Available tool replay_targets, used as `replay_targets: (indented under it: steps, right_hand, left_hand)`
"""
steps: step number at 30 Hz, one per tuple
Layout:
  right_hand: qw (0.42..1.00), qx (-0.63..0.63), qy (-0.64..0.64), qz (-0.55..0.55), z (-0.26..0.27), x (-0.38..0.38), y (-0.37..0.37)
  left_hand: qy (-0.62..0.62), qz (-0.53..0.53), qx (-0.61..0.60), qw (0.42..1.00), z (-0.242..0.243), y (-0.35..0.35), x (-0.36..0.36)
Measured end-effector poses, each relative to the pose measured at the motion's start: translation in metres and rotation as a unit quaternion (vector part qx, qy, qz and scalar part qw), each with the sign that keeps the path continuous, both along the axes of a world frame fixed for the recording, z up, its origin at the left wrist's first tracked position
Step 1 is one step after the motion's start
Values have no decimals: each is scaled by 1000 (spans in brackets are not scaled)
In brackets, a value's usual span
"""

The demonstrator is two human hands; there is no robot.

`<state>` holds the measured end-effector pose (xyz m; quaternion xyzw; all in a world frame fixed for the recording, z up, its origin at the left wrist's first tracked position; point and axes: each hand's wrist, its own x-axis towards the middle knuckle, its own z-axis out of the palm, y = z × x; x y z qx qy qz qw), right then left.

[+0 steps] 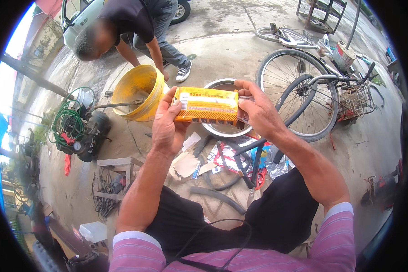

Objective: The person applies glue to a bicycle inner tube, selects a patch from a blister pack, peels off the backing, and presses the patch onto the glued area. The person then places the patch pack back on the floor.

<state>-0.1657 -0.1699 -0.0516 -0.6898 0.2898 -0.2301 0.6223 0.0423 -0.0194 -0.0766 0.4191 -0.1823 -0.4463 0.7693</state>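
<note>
Between my two hands is a yellow and orange printed box (206, 105) with a checked band along its lower edge. My left hand (170, 119) grips its left end, thumb on the front face. At the right end, the fingers of my right hand (255, 105) hold the box and some clear plastic that sticks out there. Behind the box a bare wheel rim (221, 131) lies on the ground. Below it are pieces of black rubber tube (219, 197), torn cardboard (183, 165), printed wrappers and red-handled scissors (259, 180).
A person (132, 30) bends over a yellow bucket (159, 98) at upper left. An air compressor (95, 129) with a green hose (59, 125) and a wooden stool frame (119, 161) stand left. Bicycles with a large wheel (334, 102) lie right.
</note>
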Motion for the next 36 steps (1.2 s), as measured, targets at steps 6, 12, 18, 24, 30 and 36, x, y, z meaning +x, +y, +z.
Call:
replay_targets:
  steps: [6,12,18,24,30,36]
  right_hand:
    - [990,-137,-27,-30,-2,-4,2]
    - [970,-236,-22,-56,3,-6,6]
    - [978,-196,-17,-67,-1,-10,0]
    - [979,-169,-48,-104,7,-13,3]
    - [987,-145,-47,-43,19,-15,4]
    - [989,-143,-34,-33,15,-15,7]
  left_hand:
    - [24,-32,7,999,0,-5,-17]
    - [54,-69,24,996,-9,-3,-22]
    - [61,-33,42,997,-6,-3,-19]
    - [86,-4,-11,996,-4,3,12]
    - [51,-6,-16,999,2,5,8]
    - [22,-33,-6,999,-2,1,-3]
